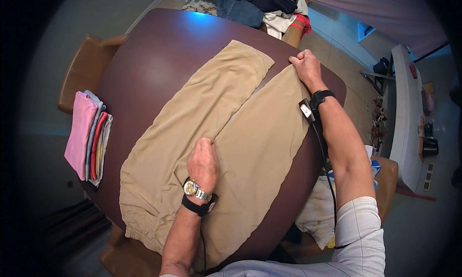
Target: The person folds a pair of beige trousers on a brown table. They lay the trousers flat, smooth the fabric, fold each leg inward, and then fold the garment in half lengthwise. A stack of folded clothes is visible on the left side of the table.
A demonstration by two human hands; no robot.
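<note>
A pair of tan trousers (168, 132) lies spread over the dark table, its elastic waistband at the near left and its legs reaching toward the far side. My left hand (203, 162), with a metal watch and a black strap on its wrist, is closed on the fabric near the inner seam, between the two legs. Farther off to the right, my right hand (306, 68) grips the hem end of the right leg, its fingers curled round the cloth. Shallow creases run along the left leg; the right one lies smoother.
Folded clothes (86, 137) in pink, blue, red and white stand stacked at the table's (139, 60) left edge. Brown chairs (79, 70) surround it. Loose garments (250, 7) are heaped beyond the far edge, and pale clothes (317, 209) lie at the right. A black cable (332, 190) runs along my right arm.
</note>
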